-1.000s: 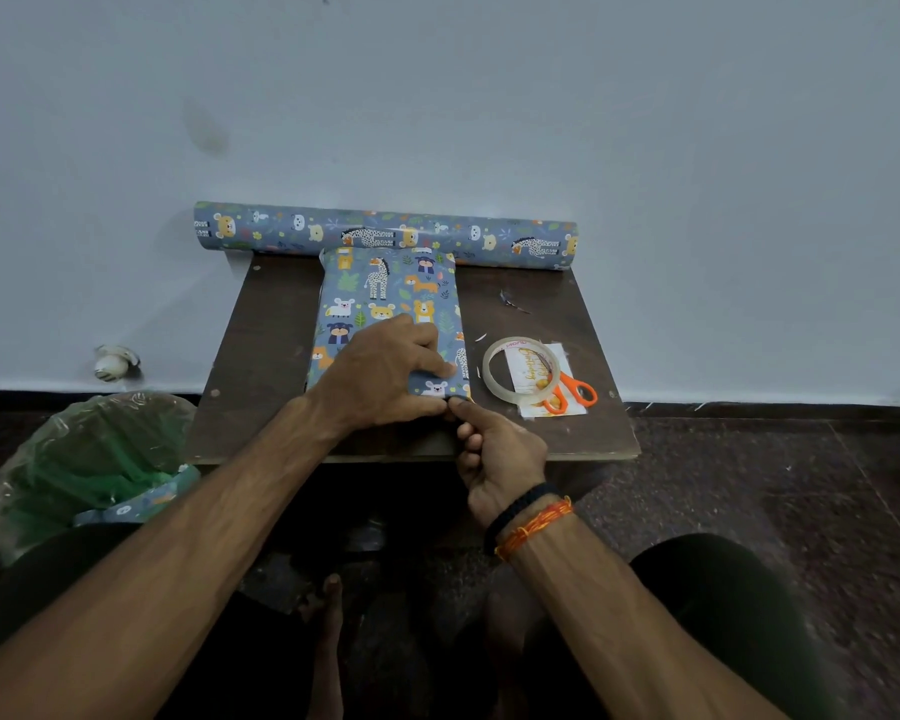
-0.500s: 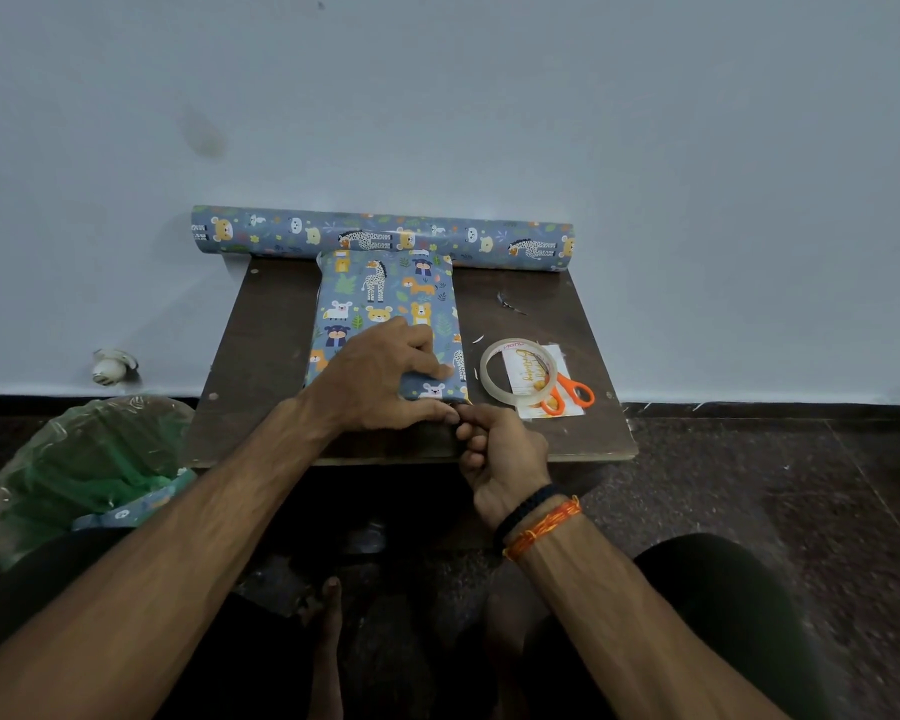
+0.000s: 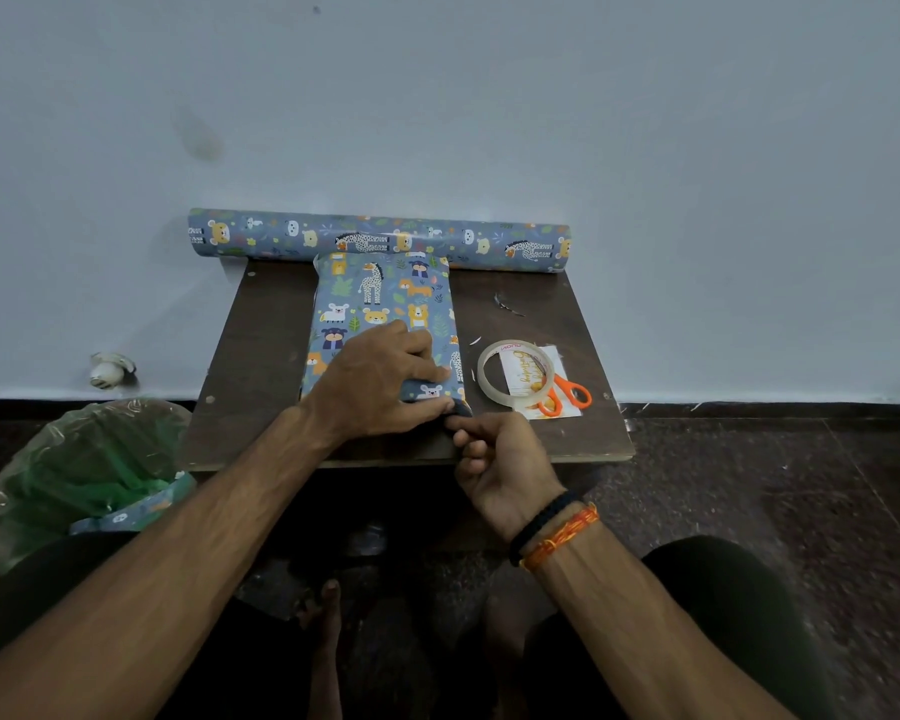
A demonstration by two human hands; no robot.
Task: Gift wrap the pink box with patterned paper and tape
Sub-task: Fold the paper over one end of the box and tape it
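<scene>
The box lies lengthwise on a small dark table, fully covered in blue animal-print paper; no pink shows. My left hand rests on its near end, fingers laid over the top and thumb along the near edge. My right hand sits at the near right corner with fingers curled, thumb and forefinger pinching the paper flap there. A clear tape roll lies to the right of the box.
The paper roll lies across the table's far edge against the wall. Orange-handled scissors and a small card lie under the tape roll. A green-lined bin stands on the floor at left.
My right hand has crept a little closer to the near right corner and now pinches the paper there. My left hand stays pressed on the box.
</scene>
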